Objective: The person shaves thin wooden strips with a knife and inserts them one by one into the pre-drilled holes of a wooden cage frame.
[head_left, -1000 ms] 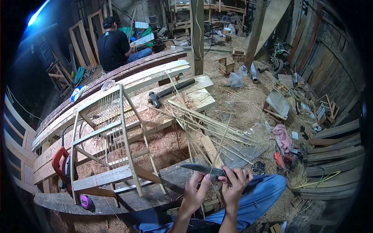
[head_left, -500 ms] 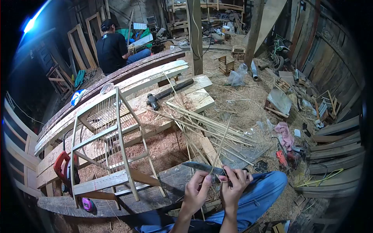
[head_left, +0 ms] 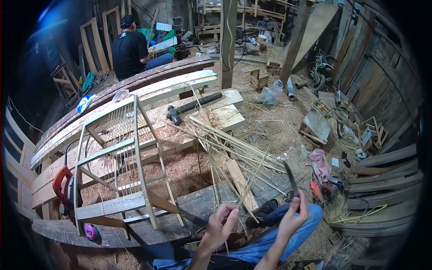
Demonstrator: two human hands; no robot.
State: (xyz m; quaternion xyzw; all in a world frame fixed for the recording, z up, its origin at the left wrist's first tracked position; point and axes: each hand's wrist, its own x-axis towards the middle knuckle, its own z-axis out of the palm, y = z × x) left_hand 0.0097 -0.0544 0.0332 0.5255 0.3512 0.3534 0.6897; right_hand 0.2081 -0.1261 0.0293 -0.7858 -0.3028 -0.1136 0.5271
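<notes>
My left hand (head_left: pixel 220 227) is closed, with the thumb and fingers pinching the lower end of a thin wooden stick (head_left: pixel 254 179) that slants up to the right. My right hand (head_left: pixel 292 218) grips a knife (head_left: pixel 291 176), its dark blade pointing upward, apart from the stick. Most of the knife's handle is hidden in the fingers. Beyond both hands lie a pile of thin wooden strips (head_left: pixel 234 140) and a flat piece of wood (head_left: pixel 241 180). To the left stands a slatted wooden frame (head_left: pixel 140 166) with thin rods.
A hammer (head_left: pixel 193 104) rests on the planks (head_left: pixel 227 118). A red power tool (head_left: pixel 63 182) and a purple tape measure (head_left: pixel 91 231) are at the left. Another person (head_left: pixel 128 49) sits at the back. Wood shavings (head_left: pixel 270 118) cover the floor; a pink cloth (head_left: pixel 320 164) lies right.
My right hand has moved right, taking the knife away from the stick and turning its blade from leftward to upward. My left hand keeps its hold on the stick.
</notes>
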